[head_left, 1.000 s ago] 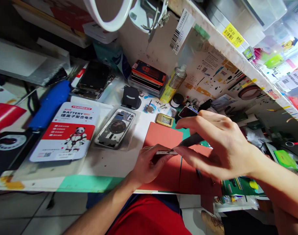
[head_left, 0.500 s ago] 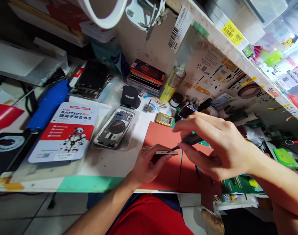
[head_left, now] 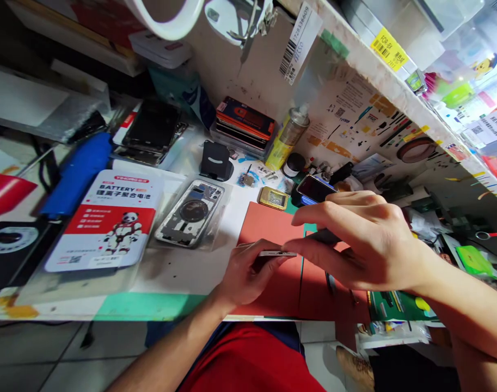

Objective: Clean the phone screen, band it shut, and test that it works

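Observation:
My left hand (head_left: 246, 275) is closed round a phone (head_left: 277, 253), held edge-on above the red mat with its light bottom edge and port toward me. My right hand (head_left: 362, 239) is closed on a dark, slim tool (head_left: 326, 236), gripped in a tilted position. Its working end is hidden behind my fingers. The right thumb tip touches the phone's edge or lies just over it, close to the left fingers. To the left of both hands, an opened phone housing (head_left: 191, 212) with a round black ring rests on a clear sleeve.
The red mat (head_left: 264, 223) lies under both hands. A battery package (head_left: 103, 218) and a blue-handled tool (head_left: 77, 174) are on the left. A gold-framed part (head_left: 273, 198), another phone (head_left: 314, 188) and a yellow spray can (head_left: 287, 136) stand behind. A shelf (head_left: 366, 76) overhangs the right.
My right fingers have come down and left onto the phone's edge, covering the tool's tip that showed there before. My left hand and the phone have stayed nearly still.

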Tool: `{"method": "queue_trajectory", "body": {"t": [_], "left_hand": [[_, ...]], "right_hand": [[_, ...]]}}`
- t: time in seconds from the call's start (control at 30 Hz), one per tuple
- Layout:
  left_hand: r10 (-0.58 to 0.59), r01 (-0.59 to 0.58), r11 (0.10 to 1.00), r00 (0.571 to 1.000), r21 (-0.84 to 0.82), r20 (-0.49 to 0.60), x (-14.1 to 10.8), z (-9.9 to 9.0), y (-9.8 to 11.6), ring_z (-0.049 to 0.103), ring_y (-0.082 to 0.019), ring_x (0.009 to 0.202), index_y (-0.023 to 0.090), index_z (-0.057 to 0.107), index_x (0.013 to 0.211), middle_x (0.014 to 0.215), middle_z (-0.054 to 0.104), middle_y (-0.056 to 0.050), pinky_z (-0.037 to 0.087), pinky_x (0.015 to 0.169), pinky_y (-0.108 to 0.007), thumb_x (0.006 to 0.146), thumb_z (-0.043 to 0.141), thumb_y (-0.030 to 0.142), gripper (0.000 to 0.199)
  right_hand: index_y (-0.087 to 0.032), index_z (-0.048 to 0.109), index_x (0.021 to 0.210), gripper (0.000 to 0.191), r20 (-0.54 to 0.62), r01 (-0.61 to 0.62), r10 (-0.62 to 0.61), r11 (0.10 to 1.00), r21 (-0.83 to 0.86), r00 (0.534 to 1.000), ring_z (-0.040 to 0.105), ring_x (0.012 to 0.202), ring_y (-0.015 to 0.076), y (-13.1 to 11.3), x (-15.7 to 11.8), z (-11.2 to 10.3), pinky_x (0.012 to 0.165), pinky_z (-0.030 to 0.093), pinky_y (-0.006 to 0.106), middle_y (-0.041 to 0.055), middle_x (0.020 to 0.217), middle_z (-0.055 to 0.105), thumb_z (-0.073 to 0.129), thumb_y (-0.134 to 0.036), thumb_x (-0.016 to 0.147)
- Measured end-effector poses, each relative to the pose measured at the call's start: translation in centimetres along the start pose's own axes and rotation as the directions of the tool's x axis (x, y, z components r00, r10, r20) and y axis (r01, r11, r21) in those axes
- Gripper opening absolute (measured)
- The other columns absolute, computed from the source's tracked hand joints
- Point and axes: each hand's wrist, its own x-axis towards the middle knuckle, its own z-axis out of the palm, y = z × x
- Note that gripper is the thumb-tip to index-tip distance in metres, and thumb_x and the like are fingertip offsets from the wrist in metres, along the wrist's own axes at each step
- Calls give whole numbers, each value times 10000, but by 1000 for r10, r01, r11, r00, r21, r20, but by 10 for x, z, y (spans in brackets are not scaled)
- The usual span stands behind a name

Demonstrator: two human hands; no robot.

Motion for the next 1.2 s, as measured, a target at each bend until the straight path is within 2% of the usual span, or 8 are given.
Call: {"method": "queue_trajectory", "body": {"t": [0.13, 0.23, 0.37, 0.47, 0.6, 0.77, 0.97, 1.2], "left_hand": [[3, -3, 1000, 1000, -3, 11, 1, 0, 0, 625, -106, 512, 221, 738, 1019, 743, 775, 21, 433, 485, -216, 983, 704, 197, 55], [9, -9, 1000, 1000, -1, 5, 1, -1, 2, 671, -126, 558, 210, 732, 1000, 768, 789, 3, 465, 513, -222, 976, 694, 179, 55], [9, -9, 1000, 1000, -2, 5, 0, -1, 3, 635, -113, 512, 218, 732, 1023, 746, 780, 18, 434, 478, -217, 977, 694, 182, 69], [7, -7, 1000, 1000, 0, 6, 0, -1, 3, 673, -128, 558, 212, 730, 1001, 763, 787, 6, 474, 521, -221, 978, 691, 187, 52], [8, -8, 1000, 1000, -14, -3, 1, 0, 3, 651, -102, 533, 218, 730, 1025, 789, 803, 17, 436, 493, -199, 976, 712, 181, 64], [19, -19, 1000, 1000, -22, -6, 3, 1, 3, 710, -108, 618, 213, 730, 1021, 842, 823, 8, 460, 535, -180, 966, 724, 155, 80], [15, -15, 1000, 1000, -23, -10, 4, 0, 5, 699, -104, 607, 207, 726, 1015, 825, 814, 9, 460, 543, -178, 959, 727, 143, 85], [8, -8, 1000, 1000, -21, 3, 4, 0, 6, 693, -91, 592, 213, 718, 1020, 815, 814, 24, 438, 527, -170, 963, 721, 142, 91]], "right_hand": [[-167, 624, 1104, 92, 15, 3, -4, 999, 37, 1000, 617, 664, 183, -1, -1, 0, 619, 484, 326, 38, 787, 671, 576, -174, 1026], [-158, 633, 1076, 67, 1, -4, 4, 1000, 27, 1000, 573, 574, 163, -2, -1, 0, 563, 444, 316, -1, 696, 625, 635, -203, 1026], [-166, 628, 1126, 107, 24, -5, 4, 998, 61, 1000, 643, 676, 184, -3, -1, 0, 622, 491, 317, 45, 804, 691, 601, -182, 1023], [-151, 634, 1108, 106, 13, -20, 20, 999, 45, 1000, 600, 589, 169, -3, -1, -1, 571, 456, 314, 12, 715, 653, 637, -220, 1027], [-146, 626, 1117, 110, 32, -27, 24, 997, 78, 999, 659, 711, 188, -3, -1, -1, 645, 497, 317, 66, 837, 705, 589, -151, 1013], [-166, 626, 1083, 49, 30, -26, 25, 1000, 17, 999, 592, 595, 147, -2, -3, -1, 598, 449, 298, 1, 725, 653, 590, -186, 1057], [-170, 616, 1129, 115, 46, -48, 45, 996, 71, 998, 688, 738, 174, -4, 0, -2, 679, 524, 298, 60, 871, 737, 567, -135, 1031], [-159, 629, 1180, 133, 48, -29, 30, 1000, -4, 998, 677, 689, 163, -3, 0, -1, 655, 516, 298, 41, 822, 735, 571, -186, 1064]]}}
